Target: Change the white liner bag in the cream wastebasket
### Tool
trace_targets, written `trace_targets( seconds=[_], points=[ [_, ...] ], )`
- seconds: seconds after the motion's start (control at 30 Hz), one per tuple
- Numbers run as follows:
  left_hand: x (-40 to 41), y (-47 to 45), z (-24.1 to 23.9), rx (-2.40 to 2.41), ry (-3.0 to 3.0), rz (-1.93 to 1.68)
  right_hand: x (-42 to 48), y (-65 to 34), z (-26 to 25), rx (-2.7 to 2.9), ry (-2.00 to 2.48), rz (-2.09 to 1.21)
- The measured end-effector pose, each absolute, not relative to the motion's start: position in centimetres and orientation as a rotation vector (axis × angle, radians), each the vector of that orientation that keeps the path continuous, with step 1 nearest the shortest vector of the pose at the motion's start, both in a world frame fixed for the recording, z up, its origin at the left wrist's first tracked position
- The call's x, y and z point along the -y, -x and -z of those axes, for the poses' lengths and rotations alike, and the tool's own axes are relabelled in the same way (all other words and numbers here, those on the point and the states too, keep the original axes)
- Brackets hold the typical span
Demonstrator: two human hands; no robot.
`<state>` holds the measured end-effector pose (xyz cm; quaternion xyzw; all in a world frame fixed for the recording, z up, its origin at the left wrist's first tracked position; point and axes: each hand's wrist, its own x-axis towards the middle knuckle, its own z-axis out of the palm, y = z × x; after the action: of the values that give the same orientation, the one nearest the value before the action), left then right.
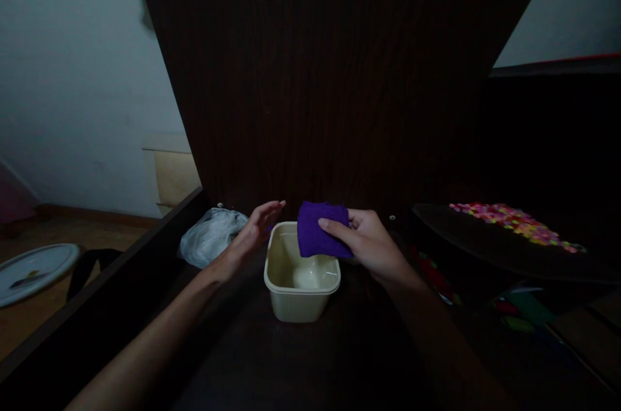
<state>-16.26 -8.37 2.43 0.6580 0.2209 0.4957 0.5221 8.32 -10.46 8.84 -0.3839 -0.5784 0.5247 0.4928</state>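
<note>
My right hand (371, 244) grips a folded purple cloth (317, 233) and holds it over the far right rim of a cream square plastic tub (301, 298). The tub stands on a dark table and looks empty inside. My left hand (250, 239) hovers just left of the tub with its fingers stretched out and nothing in it, the fingertips near the cloth's left edge.
A crumpled clear plastic bag (211, 236) lies left of the tub. A dark tray with small colourful pieces (517, 220) sits at the right. A dark wooden panel (330, 74) rises behind. A white round plate (32, 268) lies on the floor at the left.
</note>
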Motion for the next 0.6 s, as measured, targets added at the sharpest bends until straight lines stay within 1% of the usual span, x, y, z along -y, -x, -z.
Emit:
trace_targets(
  seconds=[0.13,0.33,0.6],
  points=[
    [9.2,16.9,-0.5,-0.481,-1.594,-1.126,10.2,-8.2,-8.6,1.504,0.975,-1.203],
    [11.6,15.5,1.0,-0.570,-1.578,-0.929,10.1,-8.2,-8.6,1.602,1.041,-1.155],
    [11.9,14.1,2.3,-0.688,-1.733,-0.942,10.2,-8.1,-8.2,1.661,1.076,-1.145]
  ],
)
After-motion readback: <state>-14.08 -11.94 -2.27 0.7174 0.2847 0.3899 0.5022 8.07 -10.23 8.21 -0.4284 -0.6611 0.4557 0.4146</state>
